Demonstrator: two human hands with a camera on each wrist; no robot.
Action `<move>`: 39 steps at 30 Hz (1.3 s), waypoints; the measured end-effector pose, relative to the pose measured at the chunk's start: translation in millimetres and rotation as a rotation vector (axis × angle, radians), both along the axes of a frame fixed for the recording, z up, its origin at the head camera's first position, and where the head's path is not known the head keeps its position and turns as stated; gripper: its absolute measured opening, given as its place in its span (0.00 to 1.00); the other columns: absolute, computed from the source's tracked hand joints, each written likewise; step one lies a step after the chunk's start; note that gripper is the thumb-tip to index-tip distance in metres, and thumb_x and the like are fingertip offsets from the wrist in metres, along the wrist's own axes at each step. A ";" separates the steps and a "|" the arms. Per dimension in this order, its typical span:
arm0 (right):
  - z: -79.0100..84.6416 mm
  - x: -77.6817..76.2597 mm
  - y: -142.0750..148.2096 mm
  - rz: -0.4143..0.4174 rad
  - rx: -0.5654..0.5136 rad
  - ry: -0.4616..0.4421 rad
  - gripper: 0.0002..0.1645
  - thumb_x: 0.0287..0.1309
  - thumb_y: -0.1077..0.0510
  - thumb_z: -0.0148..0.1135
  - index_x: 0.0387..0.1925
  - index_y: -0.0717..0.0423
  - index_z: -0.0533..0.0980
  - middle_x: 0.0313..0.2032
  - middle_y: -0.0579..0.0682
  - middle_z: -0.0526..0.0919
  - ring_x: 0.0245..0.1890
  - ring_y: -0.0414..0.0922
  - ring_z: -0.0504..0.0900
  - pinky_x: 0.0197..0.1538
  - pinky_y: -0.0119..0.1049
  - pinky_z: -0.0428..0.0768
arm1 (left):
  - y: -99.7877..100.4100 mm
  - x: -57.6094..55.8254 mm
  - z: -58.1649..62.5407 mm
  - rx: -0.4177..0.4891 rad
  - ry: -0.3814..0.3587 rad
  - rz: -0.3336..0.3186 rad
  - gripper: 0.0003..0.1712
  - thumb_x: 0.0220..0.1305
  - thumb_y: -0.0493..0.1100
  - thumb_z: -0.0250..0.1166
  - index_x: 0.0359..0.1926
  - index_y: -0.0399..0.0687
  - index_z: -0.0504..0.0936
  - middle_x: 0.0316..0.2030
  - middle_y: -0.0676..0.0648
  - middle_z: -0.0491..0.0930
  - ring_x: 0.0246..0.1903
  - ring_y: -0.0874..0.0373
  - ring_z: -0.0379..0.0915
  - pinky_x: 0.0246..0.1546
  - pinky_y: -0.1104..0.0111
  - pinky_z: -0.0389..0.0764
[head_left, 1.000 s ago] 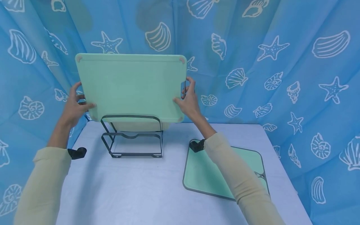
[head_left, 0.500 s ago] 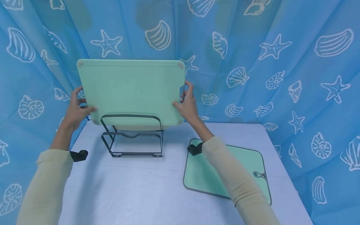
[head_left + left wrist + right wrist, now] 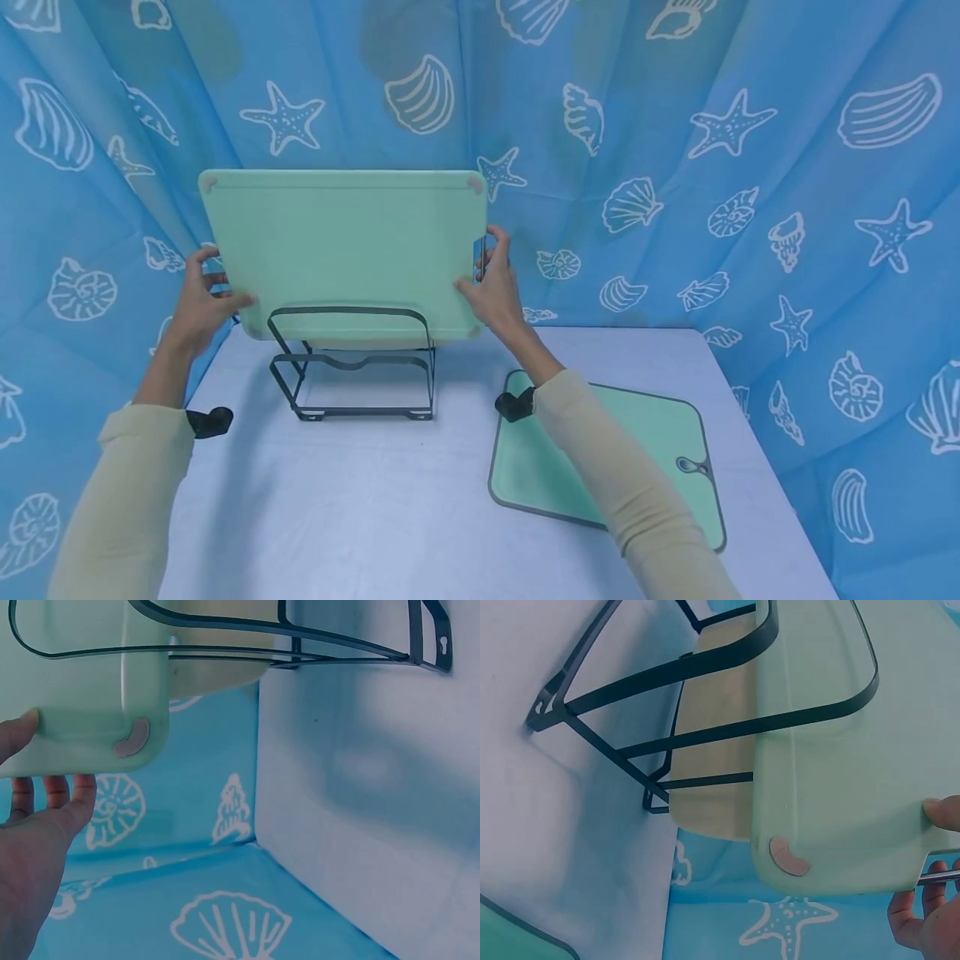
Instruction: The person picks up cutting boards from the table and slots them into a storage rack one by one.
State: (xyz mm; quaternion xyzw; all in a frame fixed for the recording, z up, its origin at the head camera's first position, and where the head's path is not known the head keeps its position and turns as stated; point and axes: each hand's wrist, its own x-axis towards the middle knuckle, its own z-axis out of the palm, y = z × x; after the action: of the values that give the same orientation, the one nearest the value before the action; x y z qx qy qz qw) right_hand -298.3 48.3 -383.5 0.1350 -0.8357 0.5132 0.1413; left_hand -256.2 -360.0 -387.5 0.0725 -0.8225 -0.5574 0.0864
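Note:
A large light green cutting board (image 3: 341, 250) is held upright above the table by both hands, one at each short side. My left hand (image 3: 199, 304) grips its lower left side, thumb on the front face and fingers behind. At the other side my right hand (image 3: 498, 287) pinches the board by its handle slot, where a thin metal bar (image 3: 937, 877) shows. The board's lower part sits behind the upper front loop of a black wire rack (image 3: 348, 310), its bottom edge above the rack's base. A beige board (image 3: 712, 810) stands in the rack behind it.
A smaller green cutting board (image 3: 660, 442) with a grey rim and a ring at one end lies flat at the right, partly under the right sleeve. A blue shell-patterned curtain (image 3: 675, 250) hangs behind the white table (image 3: 360, 508).
Both hands have lowered the green cutting board, so more of it is behind the rack's front loop and less of the beige board shows. It has also shifted slightly left.

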 end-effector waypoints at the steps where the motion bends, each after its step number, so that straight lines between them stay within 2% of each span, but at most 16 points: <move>1: -0.8 0.1 -0.4 -0.003 0.001 0.000 0.50 0.60 0.63 0.69 0.73 0.46 0.48 0.39 0.54 0.69 0.32 0.49 0.69 0.33 0.40 0.69 | -0.3 0.2 -0.7 -0.002 0.002 -0.001 0.51 0.65 0.32 0.65 0.76 0.60 0.42 0.60 0.39 0.59 0.56 0.43 0.63 0.61 0.42 0.67; 5: -4.5 1.1 -1.9 -0.009 -0.001 0.006 0.51 0.59 0.64 0.69 0.73 0.47 0.48 0.40 0.54 0.70 0.32 0.50 0.70 0.33 0.41 0.70 | -1.1 1.7 -4.0 -0.009 0.011 -0.004 0.50 0.65 0.32 0.65 0.75 0.60 0.43 0.60 0.37 0.59 0.56 0.43 0.63 0.60 0.43 0.68; 13: -14.2 3.2 -2.3 -0.008 0.000 0.024 0.50 0.59 0.64 0.70 0.72 0.47 0.48 0.40 0.54 0.70 0.32 0.50 0.70 0.33 0.41 0.70 | -3.3 3.6 -11.9 0.011 -0.007 -0.023 0.48 0.66 0.31 0.64 0.72 0.65 0.43 0.67 0.28 0.54 0.64 0.32 0.57 0.62 0.39 0.64; 18: -20.2 4.0 -1.4 0.002 -0.016 0.024 0.49 0.60 0.64 0.69 0.72 0.47 0.48 0.41 0.56 0.69 0.32 0.50 0.68 0.33 0.41 0.69 | -3.8 3.9 -14.9 0.029 -0.009 -0.033 0.45 0.68 0.34 0.63 0.71 0.70 0.45 0.67 0.29 0.54 0.63 0.33 0.58 0.61 0.38 0.64; 25: -25.9 5.3 -0.9 0.016 -0.047 0.016 0.50 0.60 0.65 0.69 0.73 0.49 0.48 0.44 0.56 0.70 0.35 0.50 0.72 0.36 0.42 0.72 | -1.5 6.5 -20.5 0.041 0.003 -0.033 0.45 0.71 0.35 0.60 0.74 0.69 0.43 0.63 0.35 0.57 0.61 0.37 0.60 0.58 0.43 0.69; 32: -34.2 6.9 0.7 0.025 -0.052 0.005 0.49 0.61 0.64 0.68 0.72 0.47 0.47 0.42 0.54 0.73 0.35 0.50 0.72 0.37 0.42 0.72 | -0.6 3.8 -26.6 0.013 0.030 -0.010 0.49 0.71 0.32 0.58 0.77 0.70 0.39 0.67 0.30 0.53 0.63 0.29 0.58 0.58 0.35 0.66; 39: -40.9 8.4 1.2 0.012 -0.062 0.006 0.48 0.61 0.64 0.68 0.72 0.48 0.47 0.39 0.53 0.73 0.32 0.48 0.70 0.34 0.40 0.69 | 2.8 7.0 -30.7 -0.033 0.056 -0.008 0.51 0.71 0.34 0.59 0.78 0.70 0.36 0.67 0.28 0.53 0.62 0.26 0.60 0.55 0.34 0.69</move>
State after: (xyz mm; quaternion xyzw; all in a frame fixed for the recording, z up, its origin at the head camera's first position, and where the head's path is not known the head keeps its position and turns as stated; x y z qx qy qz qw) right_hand -290.0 49.5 -424.3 0.1370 -0.8181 0.5394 0.1449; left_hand -249.2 -357.2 -418.2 0.0521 -0.8293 -0.5457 0.1083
